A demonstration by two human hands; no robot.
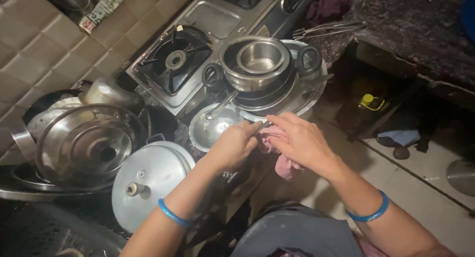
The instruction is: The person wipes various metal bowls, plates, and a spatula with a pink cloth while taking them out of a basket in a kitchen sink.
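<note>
A pink cloth (pixel 277 148) is held between both hands at the near edge of the table (pixel 168 123), just near of the stacked cookware. The left hand (pixel 235 145) is closed in a grip on the left end of the cloth, and a thin metal item, too small to identify, is seen at its fingertips. The right hand (pixel 302 140) is laid over the cloth from the right, fingers curled on it; the cloth hangs below this hand. Blue bangles are worn on both wrists.

Directly beyond the hands, a steel bowl (pixel 260 56) is nested in a stack of pans with black handles. A ladle (pixel 213 126) lies left of the hands. A pressure-cooker lid (pixel 148 180) and a large steel lid (pixel 86 145) are located further left. A gas burner (pixel 173 61) is positioned at the far left.
</note>
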